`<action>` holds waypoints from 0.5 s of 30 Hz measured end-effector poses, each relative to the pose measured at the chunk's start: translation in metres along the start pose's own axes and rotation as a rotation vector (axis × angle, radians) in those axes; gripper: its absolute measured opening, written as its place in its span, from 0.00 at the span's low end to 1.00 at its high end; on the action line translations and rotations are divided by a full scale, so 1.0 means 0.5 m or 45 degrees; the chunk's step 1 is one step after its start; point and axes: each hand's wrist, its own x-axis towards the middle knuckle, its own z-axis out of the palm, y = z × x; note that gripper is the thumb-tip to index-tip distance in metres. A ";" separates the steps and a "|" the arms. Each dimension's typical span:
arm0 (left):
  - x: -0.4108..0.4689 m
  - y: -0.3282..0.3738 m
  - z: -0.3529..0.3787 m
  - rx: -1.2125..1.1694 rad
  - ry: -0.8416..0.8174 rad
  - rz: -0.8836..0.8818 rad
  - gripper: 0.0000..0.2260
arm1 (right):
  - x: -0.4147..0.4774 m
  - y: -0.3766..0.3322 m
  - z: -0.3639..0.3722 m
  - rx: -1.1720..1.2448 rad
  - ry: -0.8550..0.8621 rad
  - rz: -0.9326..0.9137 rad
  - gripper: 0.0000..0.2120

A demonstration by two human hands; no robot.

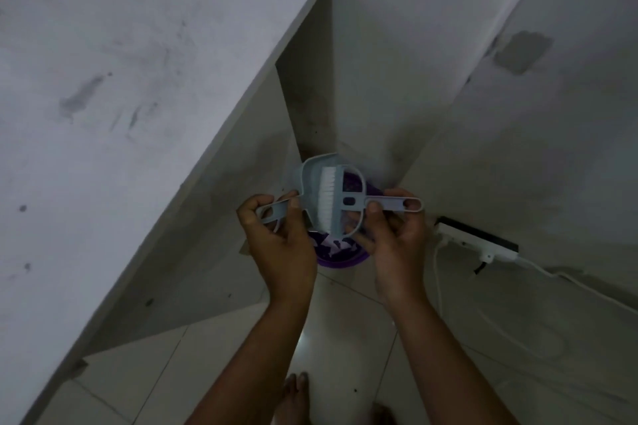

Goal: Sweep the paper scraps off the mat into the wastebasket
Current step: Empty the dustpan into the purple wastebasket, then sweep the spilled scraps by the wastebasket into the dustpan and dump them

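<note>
Landmark: the purple wastebasket (328, 260) stands on the tiled floor (345, 338), in the corner between the white bench (121, 114) and the wall (518, 131); all places below are read from it.
Left hand: your left hand (279, 245) is raised over the wastebasket's bench-side rim, forearm reaching up from below, fingers curled.
Left grip: pressed together on the handle of the pale blue dustpan (310, 179), thumb on top, fingers wrapped beneath.
Dustpan: held above the wastebasket, its pan over the far part of the opening, its handle pointing toward the bench.
Right hand: your right hand (397, 238) is raised over the wastebasket's wall-side rim, wrist bent back, fingers folded toward the palm.
Right grip: pinching the handle of the small brush (345, 203) between thumb and fingers; the looped end of the handle juts past the hand toward the wall.
Brush: lies across the dustpan above the wastebasket, white bristles set against the pan's inner face.
Paper scraps: pale paper scraps (336, 245) lie inside the wastebasket, seen below the dustpan; whether any remain in the pan cannot be told.
Power strip: a white power strip (483, 241) with cable sits at the wall's foot, beside the wastebasket on the wall side.
Feet: your bare toes (295, 390) show on the floor, nearer you than the wastebasket.
</note>
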 end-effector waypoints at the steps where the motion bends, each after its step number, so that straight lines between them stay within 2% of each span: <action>1: -0.003 -0.011 -0.002 -0.003 0.013 0.000 0.13 | 0.006 0.018 -0.008 -0.012 0.042 0.021 0.07; 4: -0.005 -0.055 -0.029 0.032 0.014 0.015 0.13 | 0.033 0.068 -0.059 0.000 0.206 0.091 0.09; 10: -0.016 -0.231 -0.113 0.106 -0.227 -0.106 0.19 | 0.062 0.213 -0.230 -0.159 0.074 0.106 0.09; 12: -0.029 -0.316 -0.147 0.147 -0.323 -0.167 0.20 | 0.061 0.303 -0.313 -0.263 0.043 0.204 0.10; 15: -0.054 -0.468 -0.193 0.295 -0.546 -0.300 0.12 | 0.048 0.465 -0.425 -0.421 -0.031 0.457 0.08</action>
